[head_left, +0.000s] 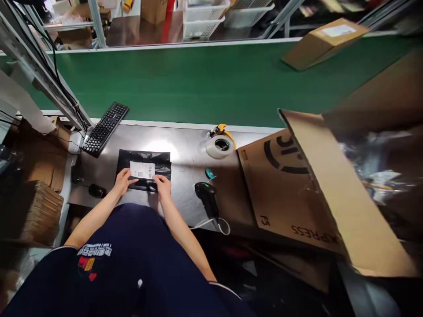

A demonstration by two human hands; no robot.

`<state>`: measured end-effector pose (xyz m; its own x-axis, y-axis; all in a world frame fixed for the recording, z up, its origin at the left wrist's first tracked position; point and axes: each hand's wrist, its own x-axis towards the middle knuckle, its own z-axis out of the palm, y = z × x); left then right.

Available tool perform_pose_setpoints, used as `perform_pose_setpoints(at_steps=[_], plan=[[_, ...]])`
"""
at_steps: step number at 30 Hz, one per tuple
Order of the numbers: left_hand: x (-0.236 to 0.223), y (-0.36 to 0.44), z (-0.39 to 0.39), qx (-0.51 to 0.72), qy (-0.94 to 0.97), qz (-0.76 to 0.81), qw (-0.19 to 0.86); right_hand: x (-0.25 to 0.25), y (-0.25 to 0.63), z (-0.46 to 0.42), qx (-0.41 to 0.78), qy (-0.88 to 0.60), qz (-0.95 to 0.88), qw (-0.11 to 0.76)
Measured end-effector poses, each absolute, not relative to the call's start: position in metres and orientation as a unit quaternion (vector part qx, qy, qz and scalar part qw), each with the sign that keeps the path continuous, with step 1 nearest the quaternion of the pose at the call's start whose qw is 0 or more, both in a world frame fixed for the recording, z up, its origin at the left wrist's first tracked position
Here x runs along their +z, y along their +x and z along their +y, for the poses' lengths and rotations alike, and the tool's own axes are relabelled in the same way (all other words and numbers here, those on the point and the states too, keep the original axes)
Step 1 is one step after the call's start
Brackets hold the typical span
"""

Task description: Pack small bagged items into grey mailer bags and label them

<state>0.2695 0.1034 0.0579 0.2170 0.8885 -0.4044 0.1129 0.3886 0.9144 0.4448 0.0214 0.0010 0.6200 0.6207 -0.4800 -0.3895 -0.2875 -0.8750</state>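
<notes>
A black plastic mailer bag (161, 159) lies flat on the metal worktable in front of me. Over it is a white shipping label (142, 170) with printed codes. My left hand (122, 181) has its fingers closed at the label's lower left edge. At the lower right corner, my right hand (163, 185) pinches the label between thumb and fingers. Whether the label is stuck to the bag or just above it, I cannot tell. To the right lies a black barcode scanner (207, 198) with a white cable.
A keyboard (105, 128) and mouse (97, 190) sit on the left. A tape dispenser (220, 145) stands near the back edge, behind a small teal object (209, 174). Large open carton (280, 176) at right. Beyond runs a green conveyor belt (185, 83) carrying a box (322, 44).
</notes>
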Motion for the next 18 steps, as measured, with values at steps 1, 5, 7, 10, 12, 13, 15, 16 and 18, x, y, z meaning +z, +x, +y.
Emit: perform_pose_setpoints(at_steps=[1,5,7,10,12,13,15,16,18], plan=[[0.047,0.272,0.107,0.284,0.498,0.573,0.585,-0.006,0.447,0.022,0.406,-0.708,-0.089,0.57],[0.014,0.282,0.112,0.237,0.579,0.63,0.46,-0.026,0.442,0.025,0.316,-0.829,-0.125,0.444],[0.006,0.283,0.11,0.21,0.611,0.645,0.407,-0.034,0.436,0.024,0.265,-0.874,-0.191,0.36],[0.0,0.282,0.106,0.174,0.641,0.661,0.35,-0.046,0.432,0.018,0.214,-0.891,-0.267,0.3],[-0.001,0.284,0.104,0.157,0.678,0.639,0.329,-0.051,0.434,0.014,0.189,-0.889,-0.316,0.272],[-0.002,0.287,0.104,0.148,0.714,0.6,0.329,-0.054,0.436,0.012,0.18,-0.881,-0.355,0.257],[-0.003,0.293,0.104,0.128,0.79,0.49,0.346,-0.057,0.439,0.008,0.181,-0.845,-0.452,0.223],[-0.004,0.295,0.104,0.125,0.803,0.46,0.357,-0.058,0.44,0.007,0.19,-0.826,-0.49,0.204],[-0.007,0.296,0.108,0.141,0.766,0.509,0.367,-0.061,0.442,0.006,0.213,-0.812,-0.516,0.17]])
